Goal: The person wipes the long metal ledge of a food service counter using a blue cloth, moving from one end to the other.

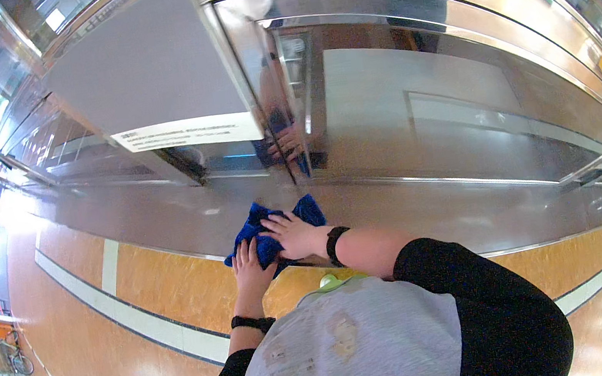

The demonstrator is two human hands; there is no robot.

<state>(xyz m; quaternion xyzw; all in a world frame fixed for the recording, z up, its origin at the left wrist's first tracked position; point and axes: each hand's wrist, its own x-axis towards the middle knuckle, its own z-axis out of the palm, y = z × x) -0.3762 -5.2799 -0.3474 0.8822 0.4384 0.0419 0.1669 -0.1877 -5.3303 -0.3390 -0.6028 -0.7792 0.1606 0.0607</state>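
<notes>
A crumpled dark blue cloth (308, 210) lies on a metal counter ledge (397, 208), near its front edge. My right hand (292, 237) presses on the cloth from above with its fingers spread. Beside it, my left hand (253, 268) grips the cloth's near left part, fingers pointing away from me. Both wrists wear dark bands. Just beyond the cloth rises a shiny panel (429, 110), which mirrors a hand and part of the room. What lies beneath the palms is hidden.
A grey panel (154, 64) stands at the upper left, with a white printed strip (188, 133) along its lower edge. Below the counter runs a tan floor (144, 351) with a pale stripe (139, 314). Far left, a bicycle (19, 355) is visible.
</notes>
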